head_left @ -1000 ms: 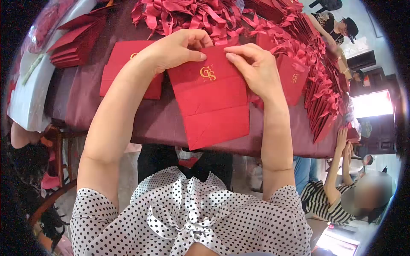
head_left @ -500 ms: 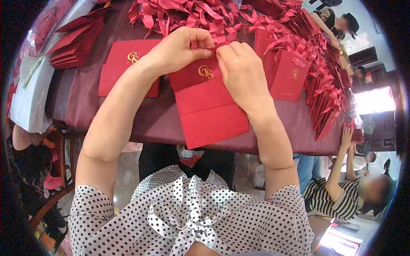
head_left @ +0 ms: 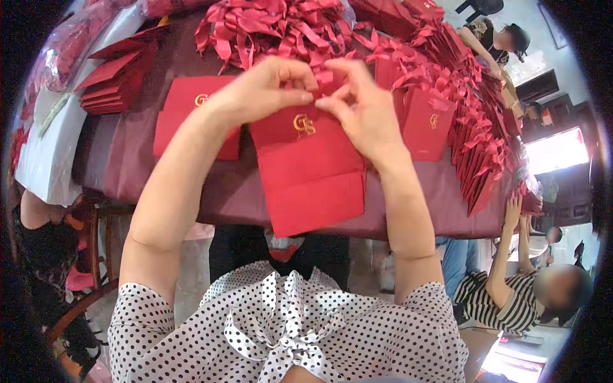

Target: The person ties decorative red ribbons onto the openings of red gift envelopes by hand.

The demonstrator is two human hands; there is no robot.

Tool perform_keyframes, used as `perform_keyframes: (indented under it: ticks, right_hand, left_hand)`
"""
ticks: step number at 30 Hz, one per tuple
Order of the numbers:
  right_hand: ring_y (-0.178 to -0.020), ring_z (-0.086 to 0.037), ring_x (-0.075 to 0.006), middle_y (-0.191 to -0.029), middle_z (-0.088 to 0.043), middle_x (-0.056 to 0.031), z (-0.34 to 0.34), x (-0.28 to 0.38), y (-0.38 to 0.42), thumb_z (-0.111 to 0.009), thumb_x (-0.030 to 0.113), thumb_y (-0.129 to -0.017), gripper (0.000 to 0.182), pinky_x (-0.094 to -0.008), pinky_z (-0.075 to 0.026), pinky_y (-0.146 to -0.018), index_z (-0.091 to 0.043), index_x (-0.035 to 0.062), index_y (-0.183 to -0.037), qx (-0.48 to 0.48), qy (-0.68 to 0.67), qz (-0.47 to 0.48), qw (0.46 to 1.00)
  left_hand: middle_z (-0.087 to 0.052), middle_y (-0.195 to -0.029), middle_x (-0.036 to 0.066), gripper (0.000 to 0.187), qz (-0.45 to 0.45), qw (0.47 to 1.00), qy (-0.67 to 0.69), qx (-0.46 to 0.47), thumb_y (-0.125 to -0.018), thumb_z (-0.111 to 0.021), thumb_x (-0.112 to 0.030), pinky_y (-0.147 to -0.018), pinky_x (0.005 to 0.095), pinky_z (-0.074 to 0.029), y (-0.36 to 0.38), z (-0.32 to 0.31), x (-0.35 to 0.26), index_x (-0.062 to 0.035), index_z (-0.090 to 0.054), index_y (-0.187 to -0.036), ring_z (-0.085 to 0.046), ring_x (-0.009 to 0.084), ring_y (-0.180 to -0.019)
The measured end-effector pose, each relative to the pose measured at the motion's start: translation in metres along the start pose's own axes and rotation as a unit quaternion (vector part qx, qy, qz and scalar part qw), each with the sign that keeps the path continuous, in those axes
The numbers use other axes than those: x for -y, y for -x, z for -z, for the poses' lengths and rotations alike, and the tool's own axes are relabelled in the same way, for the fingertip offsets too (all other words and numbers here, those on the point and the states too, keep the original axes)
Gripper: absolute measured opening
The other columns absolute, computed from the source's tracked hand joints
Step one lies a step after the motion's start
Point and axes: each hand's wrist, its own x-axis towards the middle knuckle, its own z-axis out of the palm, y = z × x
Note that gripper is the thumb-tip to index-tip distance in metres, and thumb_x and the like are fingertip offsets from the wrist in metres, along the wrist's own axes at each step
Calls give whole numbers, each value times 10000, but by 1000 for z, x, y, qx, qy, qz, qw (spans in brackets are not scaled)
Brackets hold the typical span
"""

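Centrally, a flat red paper bag (head_left: 310, 169) with a gold monogram lies on a desk (head_left: 128, 159) covered in dark red cloth, its lower end hanging over the near edge. Both hands meet at the bag's top edge. The left hand (head_left: 265, 89) pinches that edge between thumb and forefinger, its other fingers curled. The right hand (head_left: 364, 112) pinches the same edge just beside it, with its other fingers lifted and spread. Behind the hands sits a heap of red ribbons (head_left: 274, 29). A second red bag (head_left: 191, 118) lies flat to the left, partly under the left forearm. Finished bags with bows (head_left: 472, 115) stand in rows to the right.
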Motion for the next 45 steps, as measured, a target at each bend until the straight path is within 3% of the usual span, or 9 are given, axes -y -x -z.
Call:
perform_keyframes:
  ticks: [9,17,19,21,24,29,37,40,45]
  right_hand:
    - [-640,-634,-194,-737,-647,-110,-1,2,2,-712,116,-761,204,-312,-491,-590,-602,22,-905,61,-62,44,995]
    - [-712,-634,-198,-781,-628,-111,-5,-15,-1,-713,125,-766,249,-307,-499,-646,-568,33,-946,84,-29,136,987]
    - [-717,-635,-251,-771,-625,-135,-2,-28,-2,-719,146,-756,266,-342,-495,-643,-550,23,-920,66,-16,131,989]
    - [-722,-637,-263,-767,-627,-147,6,-35,-6,-720,157,-752,281,-349,-493,-643,-549,13,-924,51,-23,84,995]
    - [-727,-636,-286,-764,-628,-156,7,-34,-4,-707,141,-758,257,-359,-488,-642,-560,-5,-909,29,-25,82,996]
    - [-718,-633,-270,-753,-625,-150,9,-20,-2,-705,139,-761,252,-358,-487,-648,-566,-7,-912,13,-38,82,996]
    - [-721,-640,-210,-794,-633,-89,48,-7,3,-743,220,-745,383,-294,-491,-650,-536,79,-1036,55,35,80,995]
    - [-615,-555,-79,-767,-600,16,71,-10,8,-721,52,-751,217,-219,-429,-538,-566,46,-902,131,-172,85,973]
    - [-602,-525,-140,-849,-588,-114,74,-9,12,-688,83,-757,271,-259,-419,-494,-539,46,-981,52,-499,170,848]
  left_hand:
    - [-643,-919,5,135,98,986,118,68,-880,-560,-75,-775,204,-444,5,21,-9,5,-642,-951,-562,62,-863]
    - [-576,-858,111,149,-122,931,-331,94,-739,-644,-43,-828,344,-425,-4,24,-13,-3,-584,-869,-527,263,-905]
    - [-561,-827,75,105,-127,915,-373,-85,-774,-634,-26,-730,332,-444,1,48,17,2,-558,-841,-532,208,-803]
    - [-539,-902,15,125,145,942,-294,-71,-856,-571,-32,-784,233,-432,-1,82,18,-6,-565,-979,-518,77,-870]
    - [-548,-1029,1,281,21,975,-123,-181,-892,-539,-95,-829,221,-391,-2,48,11,-64,-521,-1171,-488,78,-906]
    - [-469,-978,56,262,17,978,-202,46,-757,-655,-122,-953,290,-321,11,26,-26,-29,-502,-948,-433,183,-1062]
    - [-354,-626,-86,307,98,974,-128,-160,-778,-700,-156,-514,234,-274,9,41,-6,-79,-425,-666,-336,33,-594]
    - [-363,-644,-78,316,96,959,-221,-151,-763,-714,-166,-528,239,-287,10,49,0,-80,-428,-661,-355,39,-616]
    - [-383,-674,-69,322,113,964,-170,-173,-746,-735,-163,-541,235,-306,6,34,-1,-69,-434,-678,-367,41,-646]
